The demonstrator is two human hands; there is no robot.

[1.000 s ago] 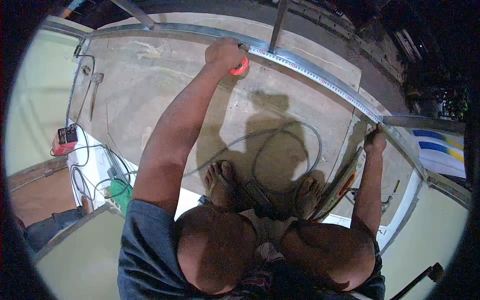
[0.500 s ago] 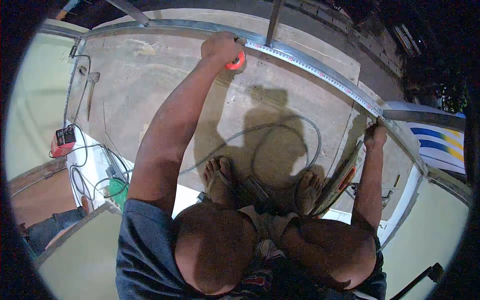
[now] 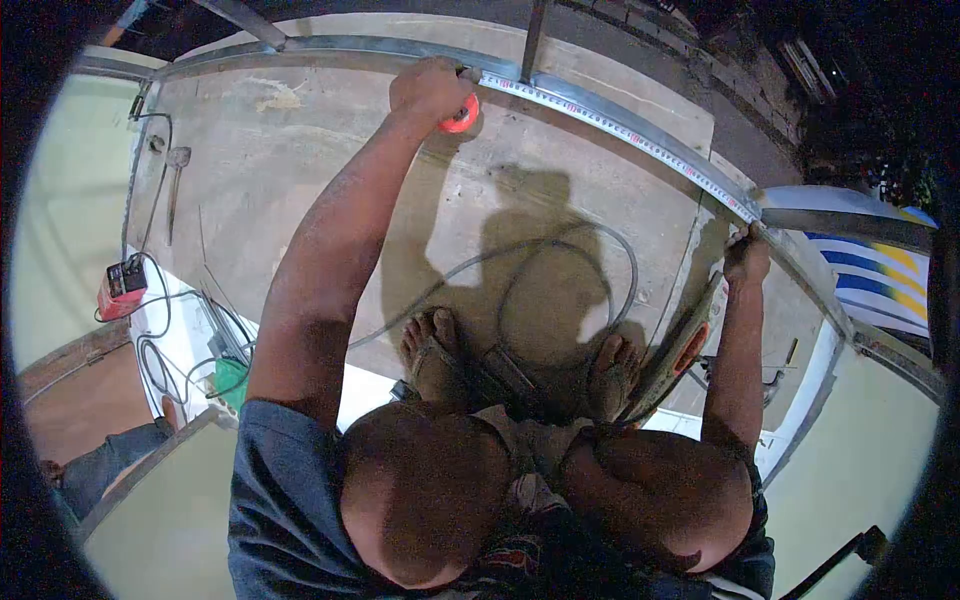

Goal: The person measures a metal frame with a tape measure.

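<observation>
My left hand (image 3: 432, 92) is closed around a tape measure with an orange-red case (image 3: 460, 120), beside a long metal bar (image 3: 390, 48). From there the white blade (image 3: 635, 138) runs out straight along the bar's near edge, its numbers and red marks showing. At the blade's far right end, my right hand (image 3: 747, 258) is closed with its fingertips pressed at the tape's tip, by the joint where another metal bar (image 3: 850, 226) meets the frame. The tip itself is hidden by the fingers.
A grey cable (image 3: 632, 270) loops over the board (image 3: 330, 130) between my feet. A level-like tool (image 3: 690, 345) leans near my right foot. A hammer (image 3: 176, 180), a red machine (image 3: 124, 285) and a green tool (image 3: 230, 374) lie left. Another person's clothed leg (image 3: 110, 465) shows lower left.
The whole view has shifted slightly, moving the scene a little left and up. Both hands and the stretched tape keep nearly the same place along the bar.
</observation>
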